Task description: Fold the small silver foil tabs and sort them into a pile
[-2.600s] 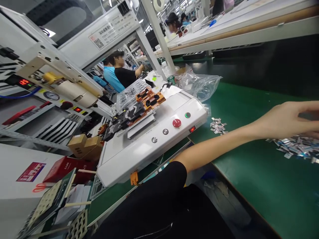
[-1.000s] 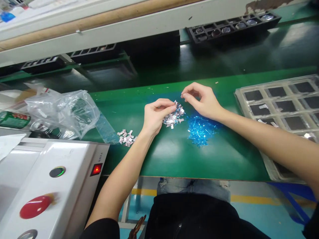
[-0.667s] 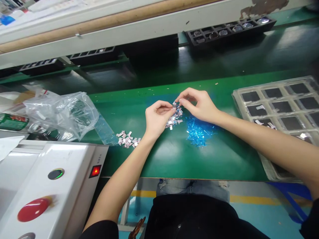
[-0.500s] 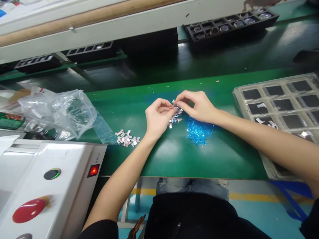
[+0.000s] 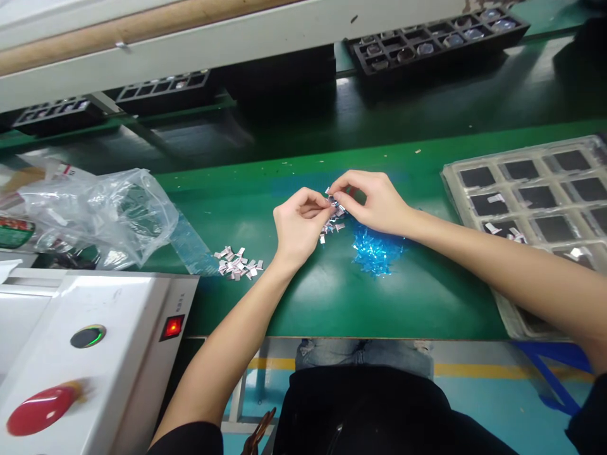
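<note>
My left hand (image 5: 301, 227) and my right hand (image 5: 372, 199) meet fingertip to fingertip above the green table (image 5: 403, 309). Both are closed in a pinch, thumb against fingers. What sits between the fingertips is too small and too covered to make out. Under and beside them lies a pile of small silvery flat pieces (image 5: 337, 226), partly hidden by the hands. A heap of blue film strips (image 5: 377, 253) lies just below my right hand. Left of my left wrist is another pile of small pinkish-silver pieces (image 5: 239, 264).
A clear compartment tray (image 5: 515, 189) with dark squares lies under my right forearm. At left are a crumpled plastic bag (image 5: 104, 215) and a white machine (image 5: 118, 316) with a red button (image 5: 42, 409). Black divided trays (image 5: 436, 44) stand on the far side.
The whole view has shifted slightly, moving the machine and bag a little left. Both hands keep their pinch at nearly the same place over the pile.
</note>
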The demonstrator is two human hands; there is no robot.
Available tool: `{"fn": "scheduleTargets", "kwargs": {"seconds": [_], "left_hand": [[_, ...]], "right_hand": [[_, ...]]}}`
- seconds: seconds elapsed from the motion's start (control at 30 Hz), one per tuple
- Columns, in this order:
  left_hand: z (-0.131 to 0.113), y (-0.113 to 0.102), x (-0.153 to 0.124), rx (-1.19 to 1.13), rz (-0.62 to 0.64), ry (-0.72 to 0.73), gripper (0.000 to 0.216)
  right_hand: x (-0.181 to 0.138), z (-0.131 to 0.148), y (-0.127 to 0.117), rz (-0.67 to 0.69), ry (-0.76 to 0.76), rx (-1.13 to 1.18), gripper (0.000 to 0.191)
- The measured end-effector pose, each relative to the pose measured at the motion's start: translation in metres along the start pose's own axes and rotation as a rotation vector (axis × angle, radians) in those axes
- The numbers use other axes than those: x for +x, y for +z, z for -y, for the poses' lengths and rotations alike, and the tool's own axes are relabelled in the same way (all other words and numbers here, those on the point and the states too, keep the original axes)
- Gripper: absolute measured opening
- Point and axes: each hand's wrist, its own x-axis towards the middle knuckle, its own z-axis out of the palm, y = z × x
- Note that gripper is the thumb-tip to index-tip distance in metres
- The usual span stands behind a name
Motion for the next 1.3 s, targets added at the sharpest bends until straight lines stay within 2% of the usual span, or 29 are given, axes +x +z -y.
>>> {"fn": "scheduleTargets", "kwargs": {"seconds": [0.47,0.6,0.73,0.83,0.93,1.03,1.1,1.2,1.3], "left_hand": [[0.002,0.000,-0.001,0.098,0.018,0.006,0.018],[-0.001,0.000,-0.002,0.077,0.021,0.009,0.019],[0.001,0.000,-0.004,0.105,0.047,0.000,0.016],[0.005,-0.001,-0.004,0.112,0.082,0.045,0.013],[0.003,-0.006,0.002,0.143,0.076,0.156,0.013],[-0.009,-0.021,0.010,0.282,0.004,0.281,0.013],[-0.023,-0.039,0.009,0.380,-0.051,0.300,0.010],[-0.042,-0.074,-0.008,0.570,-0.082,0.223,0.009],[-0.053,-0.112,-0.037,0.946,-0.050,0.081,0.020]], "right_hand": [[-0.001,-0.008,0.002,0.053,-0.050,-0.059,0.018],[-0.001,-0.008,0.001,0.057,-0.012,-0.086,0.021],[0.000,-0.006,-0.001,0.071,0.045,0.003,0.030],[0.001,-0.007,-0.002,0.112,0.043,0.089,0.028],[0.003,-0.010,-0.003,0.089,0.045,0.106,0.026],[0.005,-0.011,-0.005,0.040,0.076,0.095,0.020],[0.005,-0.011,-0.006,0.034,0.099,0.100,0.014],[0.006,-0.010,-0.007,0.071,0.103,0.126,0.014],[0.005,-0.006,-0.006,0.113,0.071,0.142,0.012]]}}
